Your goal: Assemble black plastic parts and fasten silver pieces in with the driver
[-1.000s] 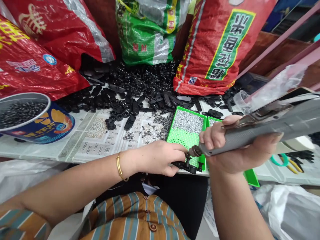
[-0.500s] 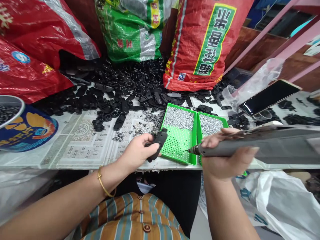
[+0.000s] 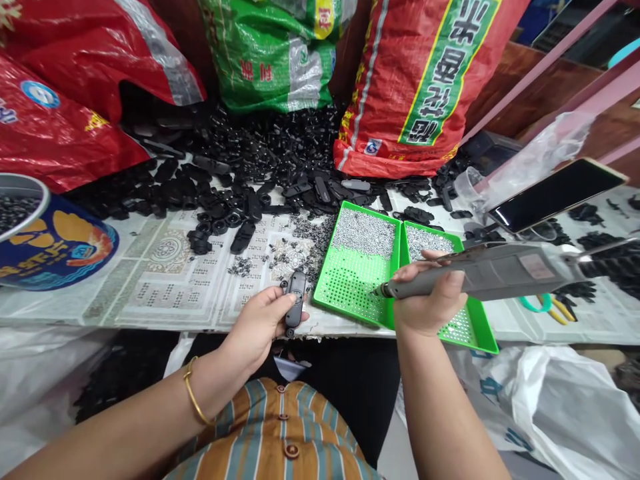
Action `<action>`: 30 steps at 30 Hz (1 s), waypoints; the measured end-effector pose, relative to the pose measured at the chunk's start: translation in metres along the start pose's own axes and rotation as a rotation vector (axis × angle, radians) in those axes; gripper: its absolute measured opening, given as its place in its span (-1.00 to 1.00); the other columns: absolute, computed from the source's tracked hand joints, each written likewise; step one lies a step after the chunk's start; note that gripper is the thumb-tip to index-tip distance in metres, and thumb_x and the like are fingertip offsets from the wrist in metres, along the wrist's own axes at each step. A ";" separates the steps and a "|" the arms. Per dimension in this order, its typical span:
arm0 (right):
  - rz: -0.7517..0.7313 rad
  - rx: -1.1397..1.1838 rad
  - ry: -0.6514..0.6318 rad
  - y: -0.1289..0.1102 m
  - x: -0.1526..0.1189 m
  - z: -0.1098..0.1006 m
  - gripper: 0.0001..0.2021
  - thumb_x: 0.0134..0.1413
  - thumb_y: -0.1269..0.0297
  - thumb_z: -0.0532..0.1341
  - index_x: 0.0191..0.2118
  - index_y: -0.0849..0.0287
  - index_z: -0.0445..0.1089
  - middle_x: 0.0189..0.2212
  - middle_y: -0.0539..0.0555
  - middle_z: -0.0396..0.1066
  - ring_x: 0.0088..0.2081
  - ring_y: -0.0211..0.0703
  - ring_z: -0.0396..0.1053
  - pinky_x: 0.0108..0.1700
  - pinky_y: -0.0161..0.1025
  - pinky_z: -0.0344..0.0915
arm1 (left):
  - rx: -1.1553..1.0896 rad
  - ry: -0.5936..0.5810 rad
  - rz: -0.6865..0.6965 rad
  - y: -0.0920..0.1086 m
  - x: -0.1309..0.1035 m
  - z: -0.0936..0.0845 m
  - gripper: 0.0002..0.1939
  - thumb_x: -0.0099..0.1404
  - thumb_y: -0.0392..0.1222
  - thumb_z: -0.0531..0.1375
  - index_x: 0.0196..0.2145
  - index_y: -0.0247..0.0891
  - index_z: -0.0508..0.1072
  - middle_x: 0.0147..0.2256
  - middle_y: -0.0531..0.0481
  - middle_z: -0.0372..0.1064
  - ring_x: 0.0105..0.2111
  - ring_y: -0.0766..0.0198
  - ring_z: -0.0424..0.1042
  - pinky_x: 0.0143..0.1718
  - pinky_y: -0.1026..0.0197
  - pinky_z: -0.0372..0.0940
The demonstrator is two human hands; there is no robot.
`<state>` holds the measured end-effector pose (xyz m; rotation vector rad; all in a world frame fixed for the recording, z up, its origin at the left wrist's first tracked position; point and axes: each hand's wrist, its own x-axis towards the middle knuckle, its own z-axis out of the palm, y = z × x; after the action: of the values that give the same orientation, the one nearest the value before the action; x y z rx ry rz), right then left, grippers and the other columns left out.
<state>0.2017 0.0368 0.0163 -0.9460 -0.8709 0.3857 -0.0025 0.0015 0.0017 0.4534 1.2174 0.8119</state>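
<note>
My left hand (image 3: 265, 319) pinches a black plastic part (image 3: 296, 298), long and narrow with rounded ends, held near the table's front edge. Wrapped round a grey electric screwdriver (image 3: 480, 275) is my right hand (image 3: 430, 293). The screwdriver lies almost level, its bit pointing left over the near half of a green perforated tray (image 3: 320, 283). Small silvery screws (image 3: 363, 232) cover the tray's far half, and rows of holes show in the near half. A second green tray (image 3: 487, 333) with more screws sits to the right, partly hidden beneath my right hand and the tool.
Black plastic parts (image 3: 245, 237) lie heaped across the back, before a green sack (image 3: 270, 60) and a red sack (image 3: 400, 87). A blue bucket (image 3: 60, 247) stands left. A phone (image 3: 555, 193) leans at right, above yellow-handled pliers (image 3: 557, 310). Tiny dark pieces (image 3: 240, 267) are scattered mid-table.
My left hand has moved slightly left and down, turning the black part more upright. The screwdriver has shifted a little left and swung, showing more of its body. The view has shifted slightly.
</note>
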 end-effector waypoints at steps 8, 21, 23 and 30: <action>0.027 -0.009 -0.037 0.001 -0.002 0.000 -0.63 -0.07 -0.03 0.07 -0.38 0.23 0.31 -0.80 -0.13 0.17 -0.77 -0.29 0.16 -0.69 -0.30 0.15 | 0.009 0.026 -0.006 0.003 -0.002 0.003 -0.77 0.02 -0.16 0.25 -0.42 -0.32 0.30 -0.44 0.00 0.40 -0.44 0.31 0.45 -0.38 0.28 0.28; 0.190 0.191 -0.114 -0.038 -0.006 0.028 -0.55 -0.09 -0.16 0.00 -0.43 0.16 0.32 -0.82 -0.13 0.17 -0.78 -0.27 0.13 -0.72 -0.28 0.07 | 0.063 -0.006 0.048 -0.004 0.001 0.003 -0.84 0.08 -0.18 0.17 -0.49 -0.29 0.24 -0.53 0.06 0.34 -0.46 0.31 0.46 -0.51 0.37 0.22; 0.208 0.234 -0.170 -0.044 -0.016 0.041 -0.56 -0.10 -0.16 0.02 -0.43 0.16 0.32 -0.82 -0.13 0.17 -0.78 -0.27 0.14 -0.71 -0.28 0.07 | 0.058 0.002 0.051 -0.005 0.002 0.004 -0.84 0.08 -0.20 0.17 -0.51 -0.28 0.23 -0.57 0.09 0.30 -0.49 0.32 0.46 -0.53 0.38 0.21; 0.245 0.306 -0.279 -0.044 -0.035 0.065 -0.57 -0.07 -0.16 0.04 -0.38 0.16 0.30 -0.78 -0.12 0.21 -0.76 -0.26 0.16 -0.69 -0.27 0.10 | 0.058 0.011 0.095 -0.007 0.007 0.003 -0.86 0.06 -0.21 0.16 -0.53 -0.28 0.25 -0.61 0.11 0.28 -0.55 0.34 0.43 -0.56 0.38 0.21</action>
<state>0.1259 0.0254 0.0552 -0.7240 -0.9181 0.8531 0.0038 0.0022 -0.0070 0.5585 1.2392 0.8621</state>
